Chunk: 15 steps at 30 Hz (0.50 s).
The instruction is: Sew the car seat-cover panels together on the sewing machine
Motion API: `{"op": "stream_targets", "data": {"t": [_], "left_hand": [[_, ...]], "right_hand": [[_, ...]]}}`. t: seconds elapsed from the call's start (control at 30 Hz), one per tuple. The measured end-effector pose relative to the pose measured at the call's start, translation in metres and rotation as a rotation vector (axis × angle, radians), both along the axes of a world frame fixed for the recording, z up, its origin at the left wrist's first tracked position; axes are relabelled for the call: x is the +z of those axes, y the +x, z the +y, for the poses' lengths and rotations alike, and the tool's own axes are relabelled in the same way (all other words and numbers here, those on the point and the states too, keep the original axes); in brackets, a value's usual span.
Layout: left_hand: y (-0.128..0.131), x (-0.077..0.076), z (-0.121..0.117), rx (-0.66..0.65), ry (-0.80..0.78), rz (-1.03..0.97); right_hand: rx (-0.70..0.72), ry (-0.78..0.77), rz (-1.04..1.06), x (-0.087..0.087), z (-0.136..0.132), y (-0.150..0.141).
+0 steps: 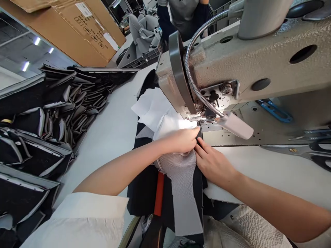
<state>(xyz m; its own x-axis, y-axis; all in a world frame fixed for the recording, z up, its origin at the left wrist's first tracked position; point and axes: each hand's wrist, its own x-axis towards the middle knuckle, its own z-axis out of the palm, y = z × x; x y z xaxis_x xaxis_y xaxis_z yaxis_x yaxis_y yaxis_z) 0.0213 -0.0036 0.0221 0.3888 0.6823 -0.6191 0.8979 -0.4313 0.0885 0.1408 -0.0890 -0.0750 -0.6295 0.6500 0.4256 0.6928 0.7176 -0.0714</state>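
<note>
My left hand (183, 139) is closed in a pinch at the edge of a layered fabric piece, just in front of the needle area of a sewing machine (253, 65). My right hand (210, 162) lies with fingers stretched over the black fabric (143, 189) at the piece's right edge, close beside the left fingertips. Grey mesh fabric (181, 172) hangs toward me from under both hands. White lining (152, 106) spreads beyond my left hand, brightly lit by the machine's lamp (236, 125). The needle and presser foot are partly hidden. A red strip (159, 194) shows below the fabric.
Stacks of black padded pieces (74, 110) line the left side. Blue thread snips (276, 110) lie on the machine bed, and scissors (297, 150) rest at the right. A cardboard box (72, 31) stands at the back left. Another person (184, 17) is across the table.
</note>
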Motion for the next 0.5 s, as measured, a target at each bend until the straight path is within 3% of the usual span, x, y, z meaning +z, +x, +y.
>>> {"op": "stream_targets", "data": {"t": [0.13, 0.33, 0.4, 0.5], "left_hand": [[0.008, -0.003, -0.01, -0.034, 0.064, 0.014], [0.002, 0.007, -0.042, -0.027, 0.001, 0.28], [-0.009, 0.009, -0.039, -0.037, -0.021, 0.22], [-0.021, 0.008, -0.027, -0.003, -0.075, -0.085]], "right_hand": [[0.011, -0.126, -0.01, 0.004, 0.004, 0.008], [0.257, -0.252, -0.003, 0.009, -0.02, 0.031], [0.258, -0.24, 0.007, 0.005, -0.028, 0.031], [0.214, -0.208, 0.01, -0.001, -0.034, 0.024]]}}
